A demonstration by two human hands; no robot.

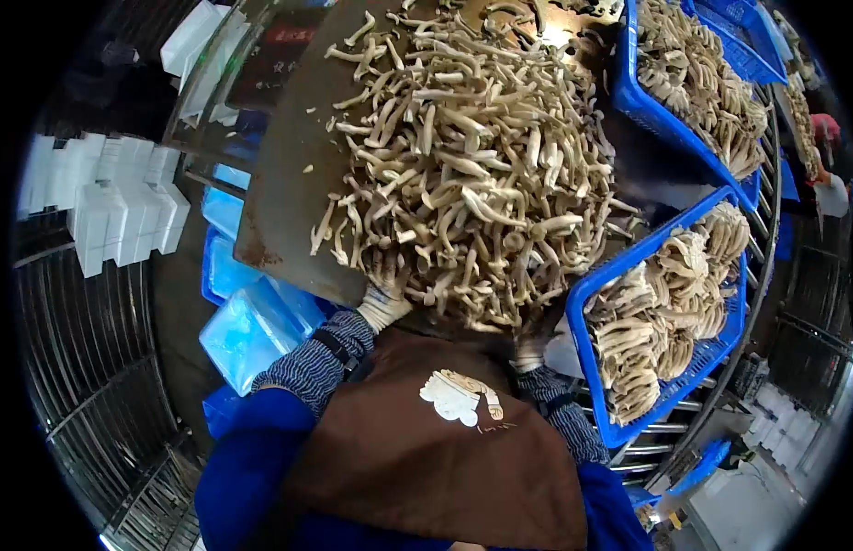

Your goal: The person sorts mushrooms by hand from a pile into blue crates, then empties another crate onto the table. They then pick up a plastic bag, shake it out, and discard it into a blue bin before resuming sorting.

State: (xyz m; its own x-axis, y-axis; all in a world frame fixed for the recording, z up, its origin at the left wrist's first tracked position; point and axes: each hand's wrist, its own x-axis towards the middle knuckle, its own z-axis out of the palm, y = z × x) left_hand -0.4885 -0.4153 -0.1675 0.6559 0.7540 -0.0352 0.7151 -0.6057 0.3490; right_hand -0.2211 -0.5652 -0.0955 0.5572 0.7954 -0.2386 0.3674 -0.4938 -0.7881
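A large heap of pale, long-stemmed mushrooms [482, 156] lies on a metal table [293, 184]. My left hand [384, 305], in a whitish glove, is at the heap's near left edge; its fingers go in among the mushrooms and are hidden. At the near right edge of the heap is my right hand [529, 351], also gloved, with its fingers in shadow and not clear. Right of it stands a blue basket [587, 367] holding bundles of mushrooms [661, 303]. Both forearms wear striped sleeves.
Another blue basket [670, 129] of mushrooms stands at the upper right, on a metal roller rack [642, 450]. Blue crates with clear plastic liners [252, 331] are below the table's left side. White boxes [123, 207] are stacked far left. A person [826, 188] is at the far right.
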